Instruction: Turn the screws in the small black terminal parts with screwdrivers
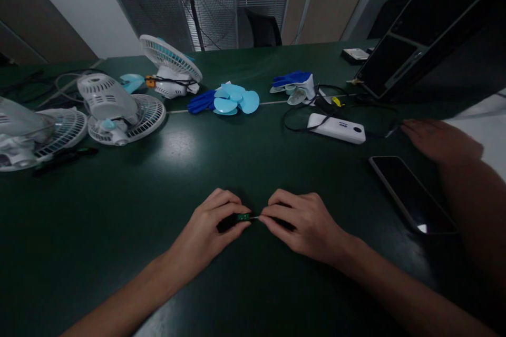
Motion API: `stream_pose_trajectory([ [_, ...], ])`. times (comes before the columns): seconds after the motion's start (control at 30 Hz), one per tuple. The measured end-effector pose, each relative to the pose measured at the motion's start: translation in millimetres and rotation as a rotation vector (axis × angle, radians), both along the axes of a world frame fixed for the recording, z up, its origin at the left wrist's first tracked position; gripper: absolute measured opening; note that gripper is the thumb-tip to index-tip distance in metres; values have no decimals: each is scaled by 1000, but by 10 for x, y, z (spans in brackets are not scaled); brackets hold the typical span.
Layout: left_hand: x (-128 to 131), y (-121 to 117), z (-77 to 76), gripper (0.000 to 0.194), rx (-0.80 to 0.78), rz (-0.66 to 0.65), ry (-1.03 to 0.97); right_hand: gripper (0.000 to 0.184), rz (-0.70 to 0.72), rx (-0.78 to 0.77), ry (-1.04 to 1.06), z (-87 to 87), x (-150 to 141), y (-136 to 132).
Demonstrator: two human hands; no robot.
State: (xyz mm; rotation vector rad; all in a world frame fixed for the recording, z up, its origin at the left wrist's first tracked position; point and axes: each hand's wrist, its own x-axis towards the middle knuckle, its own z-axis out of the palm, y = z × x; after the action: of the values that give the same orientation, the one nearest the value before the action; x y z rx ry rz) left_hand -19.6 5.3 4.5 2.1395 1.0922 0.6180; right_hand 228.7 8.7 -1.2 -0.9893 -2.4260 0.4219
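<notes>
Left of a dark-screened phone (411,195) on a dark green table (130,195), you work with two bare hands close together. Your left hand (209,225) grips a small green piece (244,217) between thumb and fingers. Your right hand (312,222), the one nearer the phone, has its fingertips closed on the phone-side end of a thin pale stem (254,217), which spans the narrow gap between your hands. Whether the stem is fixed in the green piece or merely meets it is too small to tell.

At this scale, steadiness looks to count most. Let the left hand act as the vise, wrist braced on the tabletop, pressing only hard enough to stop the green piece turning. Let the right fingertips guide the stem lightly, in line with the piece; a sideways pull could bend so slender a part. The light looks dim, so tilt the work toward your eyes and leave the gap uncovered by fingers.

Beyond the phone and to its left lies a white power bank (338,128), with a light-blue fan blade (236,99) farther off on that side. Another person's hand (440,141) rests beyond the phone to its right; leave that side undisturbed.
</notes>
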Motion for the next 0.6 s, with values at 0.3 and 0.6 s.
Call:
stream_pose_trajectory([
  [0.3, 3, -9, -23, 17, 10, -17, 19, 10, -21, -134, 354, 41, -83, 1],
  [0.6, -15, -52, 35, 28, 58, -13, 45, 17, -11, -139, 314, 107, -140, -91],
])
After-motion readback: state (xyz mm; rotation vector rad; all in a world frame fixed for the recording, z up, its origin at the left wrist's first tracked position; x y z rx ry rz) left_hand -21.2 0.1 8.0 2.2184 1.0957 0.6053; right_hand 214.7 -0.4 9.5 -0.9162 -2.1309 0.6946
